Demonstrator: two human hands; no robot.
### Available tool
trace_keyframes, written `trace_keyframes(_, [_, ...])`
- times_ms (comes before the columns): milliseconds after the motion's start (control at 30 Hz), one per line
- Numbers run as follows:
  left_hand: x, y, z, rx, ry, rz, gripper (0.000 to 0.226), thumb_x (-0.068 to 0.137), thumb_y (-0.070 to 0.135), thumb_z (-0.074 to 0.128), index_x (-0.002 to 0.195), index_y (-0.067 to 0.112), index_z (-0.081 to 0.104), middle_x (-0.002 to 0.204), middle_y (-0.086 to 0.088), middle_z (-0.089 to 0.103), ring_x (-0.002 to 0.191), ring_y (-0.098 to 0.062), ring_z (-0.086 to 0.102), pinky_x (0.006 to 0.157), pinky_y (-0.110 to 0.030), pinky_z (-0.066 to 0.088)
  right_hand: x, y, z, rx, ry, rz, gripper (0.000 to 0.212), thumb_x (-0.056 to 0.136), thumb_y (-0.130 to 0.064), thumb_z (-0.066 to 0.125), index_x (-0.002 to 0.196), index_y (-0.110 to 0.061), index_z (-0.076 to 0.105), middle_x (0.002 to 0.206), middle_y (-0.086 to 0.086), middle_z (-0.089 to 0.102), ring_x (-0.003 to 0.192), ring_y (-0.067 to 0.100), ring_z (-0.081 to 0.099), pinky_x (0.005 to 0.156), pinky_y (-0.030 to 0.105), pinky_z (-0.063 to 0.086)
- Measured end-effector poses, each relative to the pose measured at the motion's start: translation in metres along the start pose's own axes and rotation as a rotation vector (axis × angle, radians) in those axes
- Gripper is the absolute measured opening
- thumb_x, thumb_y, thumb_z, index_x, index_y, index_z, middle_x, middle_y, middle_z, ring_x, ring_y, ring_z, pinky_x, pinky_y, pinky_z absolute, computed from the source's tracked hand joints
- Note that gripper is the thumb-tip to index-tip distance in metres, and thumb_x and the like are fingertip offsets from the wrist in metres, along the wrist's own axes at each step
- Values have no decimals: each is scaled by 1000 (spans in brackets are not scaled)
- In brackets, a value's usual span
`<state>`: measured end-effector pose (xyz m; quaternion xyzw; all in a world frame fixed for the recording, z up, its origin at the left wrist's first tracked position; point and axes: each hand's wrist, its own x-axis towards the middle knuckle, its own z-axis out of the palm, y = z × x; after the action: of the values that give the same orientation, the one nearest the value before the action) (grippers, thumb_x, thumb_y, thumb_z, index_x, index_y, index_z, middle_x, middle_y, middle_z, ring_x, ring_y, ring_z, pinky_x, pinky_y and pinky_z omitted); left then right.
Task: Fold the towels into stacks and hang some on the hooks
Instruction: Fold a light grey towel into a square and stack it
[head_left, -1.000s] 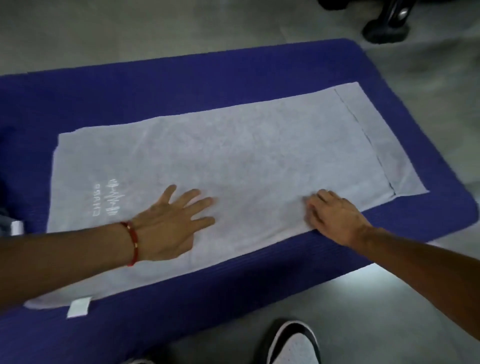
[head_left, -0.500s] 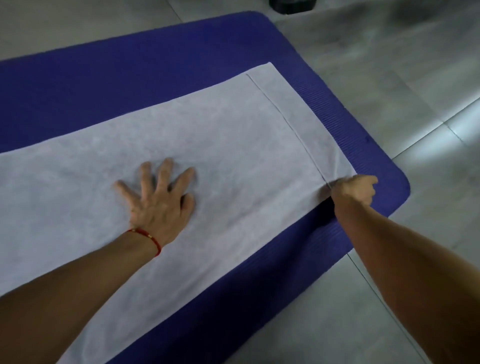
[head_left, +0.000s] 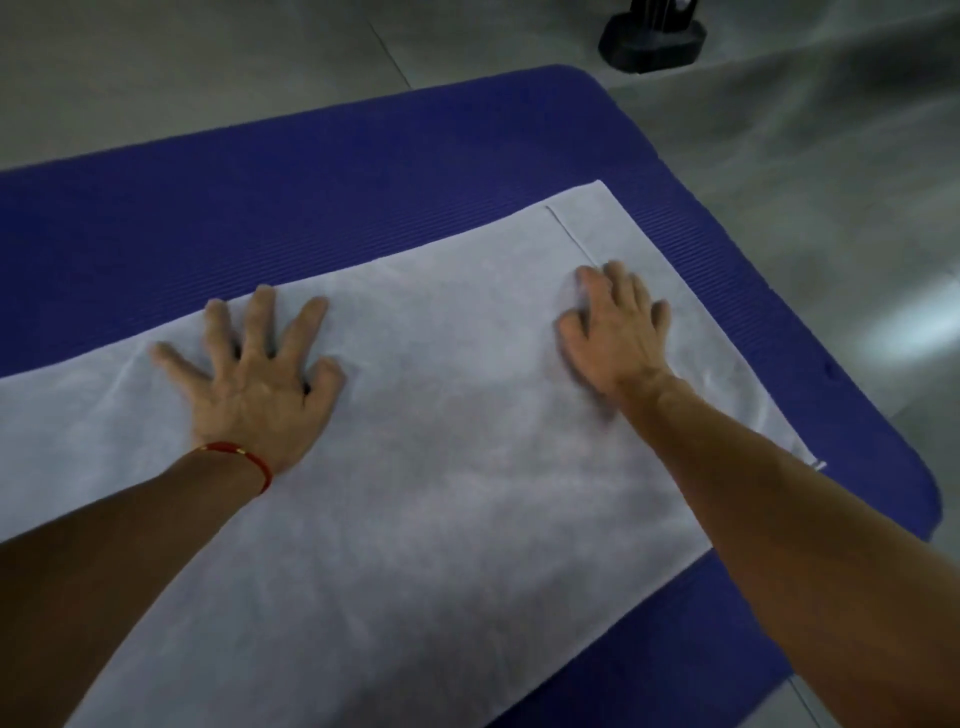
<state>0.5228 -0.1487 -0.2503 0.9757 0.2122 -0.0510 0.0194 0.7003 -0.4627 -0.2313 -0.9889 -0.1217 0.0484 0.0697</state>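
The towel (head_left: 467, 467) lies spread flat on the blue mat (head_left: 363, 171), one seam running near its far right end. Half a second ago the right hand (head_left: 613, 332) pinched the near right corner; now it lies flat, fingers straight, on the cloth beside the seam. The left hand (head_left: 260, 379) presses down with fingers splayed wide, as before. This looks like smoothing finished or nearly so, with no fold yet made. A dark stand (head_left: 652, 39) sits on the floor (head_left: 779, 182) beyond.
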Motion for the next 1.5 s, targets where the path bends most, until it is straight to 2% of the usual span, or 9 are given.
trace_keyframes(233, [1, -2, 4, -7, -15, 22, 66, 96, 63, 1, 156, 44, -17, 169, -4, -11, 154, -42, -8, 109, -81, 6, 113, -52, -2, -17, -181, 171, 75, 99, -65, 24, 163, -32, 1, 172, 0, -4, 157, 35, -7, 120, 68, -1])
trace_keyframes(433, [-2, 0, -3, 19, -33, 33, 68, 97, 63, 6, 157, 41, -16, 170, -7, -8, 153, -46, -6, 107, -82, 10, 106, -59, 13, -75, -108, 215, 80, 98, -67, 15, 163, -26, -9, 171, 6, -10, 156, 35, -13, 120, 69, -4])
trace_keyframes(633, [-3, -1, -6, 12, -47, 20, 68, 98, 63, 12, 158, 42, -13, 170, -7, -5, 153, -46, -5, 106, -83, 9, -42, -100, 36, 21, -39, 106, 73, 105, -57, 13, 164, -16, -2, 171, 9, -6, 157, 30, -8, 125, 58, -2])
trace_keyframes(933, [-1, -19, -11, -51, -148, 109, 69, 99, 60, 23, 158, 43, -9, 169, 0, -15, 153, -37, -18, 112, -76, -5, -288, -200, 67, 82, 28, 15, 67, 105, -48, 37, 163, -18, 22, 169, 16, 13, 156, 39, 7, 120, 69, 12])
trace_keyframes(1033, [-29, -67, -16, -214, -122, 241, 65, 104, 44, 28, 161, 36, 0, 170, 4, -4, 156, -23, -11, 119, -65, -9, -334, -238, 71, 101, -30, -38, 68, 102, -48, 40, 162, -19, 25, 168, 18, 15, 155, 45, 10, 117, 74, 13])
trace_keyframes(1100, [-66, -125, -11, -161, -76, 257, 60, 106, 42, 25, 161, 38, 2, 170, 10, -2, 156, -18, -8, 120, -63, -9, -359, -268, 74, 104, -69, -76, 69, 101, -49, 39, 162, -19, 25, 168, 21, 16, 153, 49, 10, 115, 76, 14])
trace_keyframes(1233, [-138, -252, -7, -80, -95, 71, 54, 107, 48, 18, 158, 49, -1, 168, 17, -8, 156, -16, -11, 116, -69, -10, -410, -344, 79, 143, -168, -304, 67, 100, -48, 35, 161, -21, 28, 168, 14, 20, 153, 47, 14, 111, 79, 15])
trace_keyframes(1433, [-165, -379, -14, -136, -200, -74, 67, 97, 66, 6, 160, 43, 2, 170, 8, -7, 156, -23, -9, 124, -55, 0, -464, -435, 91, 165, -299, -662, 68, 87, -47, 66, 149, -32, 43, 165, 4, 28, 153, 43, 20, 109, 77, 26])
trace_keyframes(1500, [-162, -399, -23, -131, -231, -130, 67, 97, 63, 15, 160, 40, 8, 170, 3, -7, 156, -25, -8, 124, -57, 2, -478, -452, 89, 132, -329, -778, 69, 80, -43, 75, 142, -31, 46, 164, 4, 26, 153, 45, 18, 109, 79, 23])
